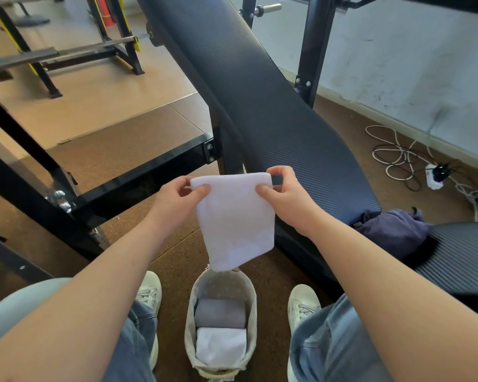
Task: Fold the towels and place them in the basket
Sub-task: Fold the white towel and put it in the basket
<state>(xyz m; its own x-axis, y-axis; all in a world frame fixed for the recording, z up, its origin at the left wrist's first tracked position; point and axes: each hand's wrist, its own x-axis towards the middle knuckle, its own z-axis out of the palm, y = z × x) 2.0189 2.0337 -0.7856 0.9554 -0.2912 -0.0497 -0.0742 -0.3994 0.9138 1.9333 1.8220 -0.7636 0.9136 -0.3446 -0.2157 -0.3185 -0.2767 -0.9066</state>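
Note:
A folded white towel point(235, 219) hangs in the air in front of me, its lower edge just above the basket. My left hand point(177, 199) pinches its top left corner and my right hand point(284, 197) pinches its top right corner. The grey fabric basket point(189, 326) stands on the floor between my feet. Inside it lie a folded grey towel point(220, 312) at the far end and a folded white towel point(221, 347) at the near end. A crumpled dark purple towel point(392, 230) lies on the bench to my right.
A black padded gym bench point(260, 92) slopes away ahead, with its black steel frame point(138, 175) to the left. White and black cables and a power strip point(435, 176) lie on the brown floor at right. Weight racks point(66, 51) stand at back left.

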